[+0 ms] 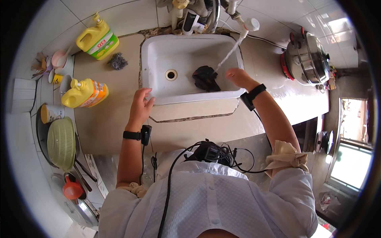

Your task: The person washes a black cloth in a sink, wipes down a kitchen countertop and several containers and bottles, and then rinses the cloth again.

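A white sink (184,55) is set into the tiled counter before me. Inside it, a crumpled black item (206,78), perhaps cloth or a bag, lies to the right of the drain hole (171,75). Water (228,55) streams from a white tap (250,25) down beside the black item. My right hand (240,78) is over the sink's right side, just right of the stream, fingers bent and partly hidden; I see nothing in it. By the front left corner of the rim, my left hand (142,103) has its fingers apart and is empty.
Two yellow pump bottles (98,40) (86,92) and a steel wool scourer (118,61) stand left of the sink. A steel steamer pot (308,58) is at the right. Black cables (208,151) hang from my wrists and waist. A green colander (61,144) is at far left.
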Tool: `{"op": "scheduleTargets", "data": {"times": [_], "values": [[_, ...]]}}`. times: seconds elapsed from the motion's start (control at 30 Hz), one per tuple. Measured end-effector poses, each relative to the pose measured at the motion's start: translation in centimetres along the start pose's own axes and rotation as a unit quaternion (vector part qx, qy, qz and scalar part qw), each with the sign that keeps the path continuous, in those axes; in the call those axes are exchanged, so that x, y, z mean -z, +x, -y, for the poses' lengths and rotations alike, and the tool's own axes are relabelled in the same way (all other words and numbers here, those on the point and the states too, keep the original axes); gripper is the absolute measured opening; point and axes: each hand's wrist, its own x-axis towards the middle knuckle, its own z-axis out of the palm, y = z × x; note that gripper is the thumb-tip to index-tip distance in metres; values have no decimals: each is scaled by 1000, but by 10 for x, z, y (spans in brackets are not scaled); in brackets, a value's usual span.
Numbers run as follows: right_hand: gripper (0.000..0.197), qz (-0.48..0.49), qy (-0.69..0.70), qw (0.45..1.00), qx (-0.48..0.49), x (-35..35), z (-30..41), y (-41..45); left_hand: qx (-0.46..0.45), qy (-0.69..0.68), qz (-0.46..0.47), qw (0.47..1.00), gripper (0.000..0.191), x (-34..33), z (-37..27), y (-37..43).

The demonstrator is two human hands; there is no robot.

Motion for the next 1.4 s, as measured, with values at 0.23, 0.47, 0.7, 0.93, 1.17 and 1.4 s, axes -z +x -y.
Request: {"op": "scheduleTargets", "data": {"times": [0.23, 0.47, 0.7, 0.93, 1.17, 1.4], "values": [[26, 233, -55, 966, 101, -90, 6, 85, 65, -6, -33, 997, 34, 0, -16, -25], [52, 481, -339, 807, -51, -153, 11, 142, 62, 46, -70, 995, 38, -6, -29, -57], [52, 403, -263, 876, 6, -122, 14, 127, 71, 26, -101, 992, 36, -8, -33, -64], [21, 161, 429, 866, -201, -45, -28, 66, -17, 15, -12, 1000, 34, -38, -62, 1], [31, 42, 575, 803, -154, 30, -26, 29, -138, 37, 65, 988, 35, -118, -96, 75], [43, 8, 620, 784, 26, 46, 10, 10, 37, 2, 256, 966, 35, -206, -122, 144]]}}
